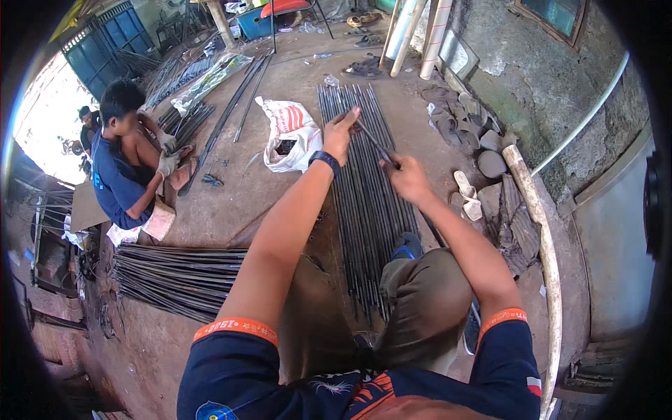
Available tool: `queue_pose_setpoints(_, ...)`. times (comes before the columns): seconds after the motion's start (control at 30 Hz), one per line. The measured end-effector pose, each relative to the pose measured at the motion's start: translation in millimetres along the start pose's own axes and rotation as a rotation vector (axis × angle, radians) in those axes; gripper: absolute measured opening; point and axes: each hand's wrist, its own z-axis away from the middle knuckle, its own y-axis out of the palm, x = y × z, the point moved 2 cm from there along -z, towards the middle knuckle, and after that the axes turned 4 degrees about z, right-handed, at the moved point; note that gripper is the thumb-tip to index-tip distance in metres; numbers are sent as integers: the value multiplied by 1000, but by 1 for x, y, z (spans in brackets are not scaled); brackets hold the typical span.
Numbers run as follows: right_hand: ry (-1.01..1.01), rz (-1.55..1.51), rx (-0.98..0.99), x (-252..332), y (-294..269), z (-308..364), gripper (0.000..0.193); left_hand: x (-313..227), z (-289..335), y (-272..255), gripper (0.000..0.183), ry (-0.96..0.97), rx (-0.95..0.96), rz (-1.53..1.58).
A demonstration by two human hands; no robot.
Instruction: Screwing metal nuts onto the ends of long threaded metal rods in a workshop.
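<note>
A dark metal rod [374, 143] slants in front of me above a long bundle of similar rods [367, 210] on the floor. Near its far end, my left hand [339, 138] is closed on it with the thumb raised. Lower down, my right hand [409, 179] has its fingers wrapped round the rod. Its lower part runs under my right forearm beside my knee. Left of the bundle stands an opened white sack [294, 133] with small dark pieces [285, 147] inside, close to my left wrist.
A co-worker in gloves [129, 154] sits at the left, handling something by the feet. Another rod pile [182, 276] lies at my left. Pliers [212, 180] rest on the floor. Sandals [467, 196], dark cloth [514, 224] and a wooden pole [539, 231] are at the right by the wall.
</note>
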Motion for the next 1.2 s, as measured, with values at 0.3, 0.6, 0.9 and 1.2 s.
queue_pose_setpoints(0.3, -54, 47, -58, -9, 4, -5, 37, -12, 0, -4, 48, -120, 102, 97)
queue_pose_setpoints(0.6, -155, 14, -107, -1, 9, -5, 38, -5, -12, -61, 52, 96, -50, -452)
queue_pose_setpoints(0.9, -86, 58, -48, -1, 1, -2, 37, 2, -11, -45, 61, -78, -29, -289)
queue_pose_setpoints(1.2, -89, 61, -59, 2, 0, 0, 35, -12, -8, -25, 53, -40, 47, -359)
